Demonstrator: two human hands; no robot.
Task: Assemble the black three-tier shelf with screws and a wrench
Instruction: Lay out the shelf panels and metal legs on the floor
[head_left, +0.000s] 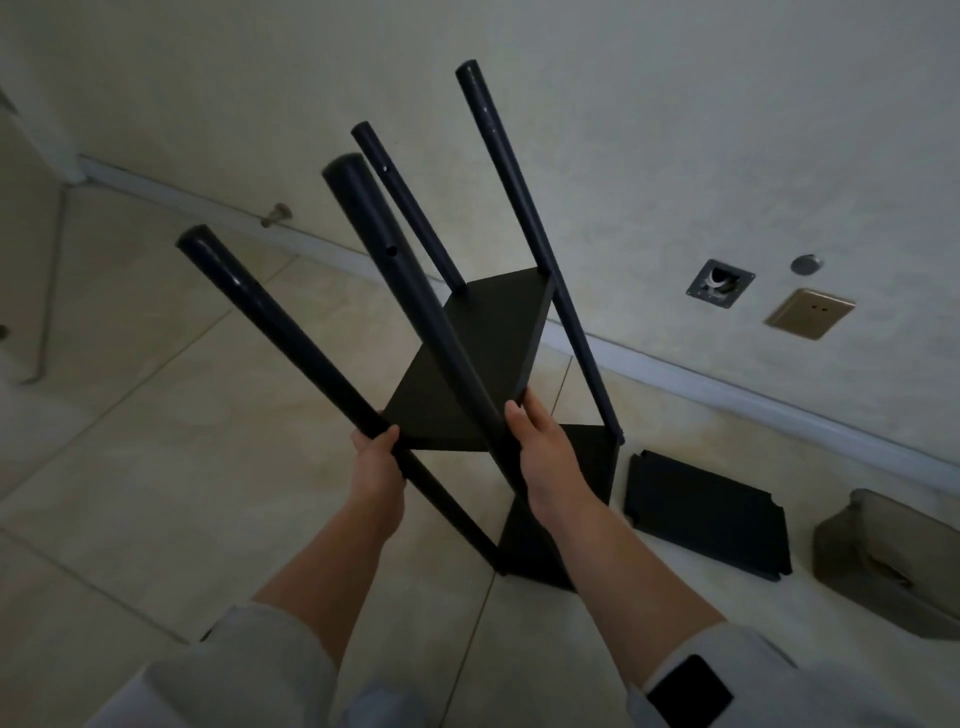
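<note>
- My left hand (375, 457) wraps a front pole (311, 374), steadying the half-built shelf (498, 415) on the floor.
- My right hand (535, 441) pinches the middle board's (467, 358) corner, probably to line it up with the pole holes.
- The poles' long axis leans up and away toward the wall.
- The last board (706, 514) lies on the floor just beside the shelf.

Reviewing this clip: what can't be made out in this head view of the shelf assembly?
- Screws and wrench: none visible anywhere in the head view.
- Bottom tier: largely hidden behind the right hand and forearm.
- Left hand: fingertips wrapped behind the pole, out of sight.
- Grey container: contents too dim to identify.
- Loose panel: surface detail lost in the dark.
</note>
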